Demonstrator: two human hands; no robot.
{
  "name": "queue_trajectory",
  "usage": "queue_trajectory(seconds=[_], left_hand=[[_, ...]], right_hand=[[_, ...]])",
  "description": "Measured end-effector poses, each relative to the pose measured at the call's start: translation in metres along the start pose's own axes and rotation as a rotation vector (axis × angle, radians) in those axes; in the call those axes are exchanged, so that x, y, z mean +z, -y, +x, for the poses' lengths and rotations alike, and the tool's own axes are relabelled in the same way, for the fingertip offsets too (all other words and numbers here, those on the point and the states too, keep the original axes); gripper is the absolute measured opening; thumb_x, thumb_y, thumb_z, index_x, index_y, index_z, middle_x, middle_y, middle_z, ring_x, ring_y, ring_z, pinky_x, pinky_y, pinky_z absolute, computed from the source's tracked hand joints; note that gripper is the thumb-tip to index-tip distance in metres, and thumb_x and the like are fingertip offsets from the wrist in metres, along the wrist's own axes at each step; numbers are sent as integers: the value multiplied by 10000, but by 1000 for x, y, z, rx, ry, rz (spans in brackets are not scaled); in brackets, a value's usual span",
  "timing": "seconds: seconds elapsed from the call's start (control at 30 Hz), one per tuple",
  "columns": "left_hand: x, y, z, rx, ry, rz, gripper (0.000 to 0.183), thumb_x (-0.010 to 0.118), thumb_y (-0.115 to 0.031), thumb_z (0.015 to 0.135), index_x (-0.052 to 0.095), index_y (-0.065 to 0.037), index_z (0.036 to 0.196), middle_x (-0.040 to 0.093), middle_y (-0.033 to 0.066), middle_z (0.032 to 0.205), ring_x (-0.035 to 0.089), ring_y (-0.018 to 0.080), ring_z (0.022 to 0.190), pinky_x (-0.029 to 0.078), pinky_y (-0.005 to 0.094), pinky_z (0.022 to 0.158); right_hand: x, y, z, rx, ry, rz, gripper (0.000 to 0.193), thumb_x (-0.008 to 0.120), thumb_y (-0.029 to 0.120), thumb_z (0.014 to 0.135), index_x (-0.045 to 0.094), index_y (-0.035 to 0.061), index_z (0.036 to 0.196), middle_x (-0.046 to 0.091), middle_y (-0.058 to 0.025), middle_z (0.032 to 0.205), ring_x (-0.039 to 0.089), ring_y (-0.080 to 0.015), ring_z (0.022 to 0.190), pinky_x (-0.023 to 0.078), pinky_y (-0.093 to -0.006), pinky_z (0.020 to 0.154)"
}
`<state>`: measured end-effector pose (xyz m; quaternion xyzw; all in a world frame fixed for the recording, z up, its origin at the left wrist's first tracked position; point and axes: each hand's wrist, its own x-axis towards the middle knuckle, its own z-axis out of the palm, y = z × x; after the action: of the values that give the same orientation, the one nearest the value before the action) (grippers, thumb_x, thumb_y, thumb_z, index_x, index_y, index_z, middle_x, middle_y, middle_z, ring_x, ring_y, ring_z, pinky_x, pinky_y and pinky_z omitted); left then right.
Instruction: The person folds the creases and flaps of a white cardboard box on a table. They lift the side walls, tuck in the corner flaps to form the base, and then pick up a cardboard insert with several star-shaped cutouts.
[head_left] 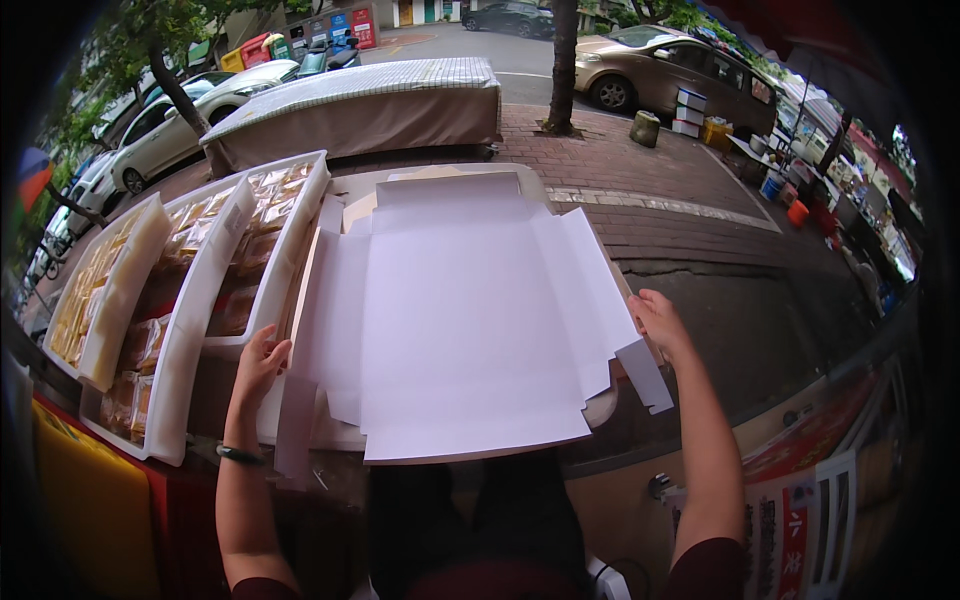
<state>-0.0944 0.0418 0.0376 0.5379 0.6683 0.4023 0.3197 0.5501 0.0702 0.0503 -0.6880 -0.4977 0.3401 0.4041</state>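
A large unfolded cardboard box (460, 300), white on its upper face, lies spread before me with its side flaps tilted up. Its creases mark out a rectangular base with flaps on every side. At the left flap's outer edge, my left hand (262, 365) is closed, its fingertips partly hidden behind the board. My right hand (660, 325) pinches the outer edge of the right flap, above a small tab (645, 372) that hangs down. Under the box, a pale tabletop (605, 405) shows at its rounded edges. The box's near edge reaches over the table's front, above my legs.
White plastic trays (185, 335) with several clear-wrapped packets (150, 340) stand close on the left. Behind the table is a long covered stand (360, 110). A tree trunk (562, 70) and parked cars (670, 70) are farther off. A printed board (790, 530) is at lower right.
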Motion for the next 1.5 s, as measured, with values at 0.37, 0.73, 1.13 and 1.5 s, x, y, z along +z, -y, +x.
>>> queue_trajectory(seconds=[0.37,0.73,1.13,1.5], left_hand=[[35,-36,15,126,36,182,452,698,-130,903,599,72,1294,661,95,695,622,140,598,505,294,584],[53,-33,11,436,-31,575,458,745,-183,828,626,-38,1246,686,221,1052,679,382,987,541,446,870],[75,-11,27,78,78,174,511,667,-180,872,530,-94,1356,634,255,1252,674,355,1079,555,414,864],[83,-47,16,417,115,353,526,711,-217,819,600,-116,1323,572,280,1292,584,414,1195,482,431,1023]], right_hand=[[23,-23,45,-134,-56,-124,331,726,163,870,686,2,1156,758,-95,932,709,-163,809,548,-313,734],[42,35,-3,-367,65,-587,273,739,163,840,636,9,1041,734,-168,943,714,-321,874,560,-414,801],[41,-37,19,-76,11,-205,269,580,101,880,465,14,1107,597,-147,991,591,-245,915,497,-370,833],[31,-35,-21,4,240,112,342,671,172,904,449,32,1123,556,-97,1072,567,-192,964,488,-346,878]])
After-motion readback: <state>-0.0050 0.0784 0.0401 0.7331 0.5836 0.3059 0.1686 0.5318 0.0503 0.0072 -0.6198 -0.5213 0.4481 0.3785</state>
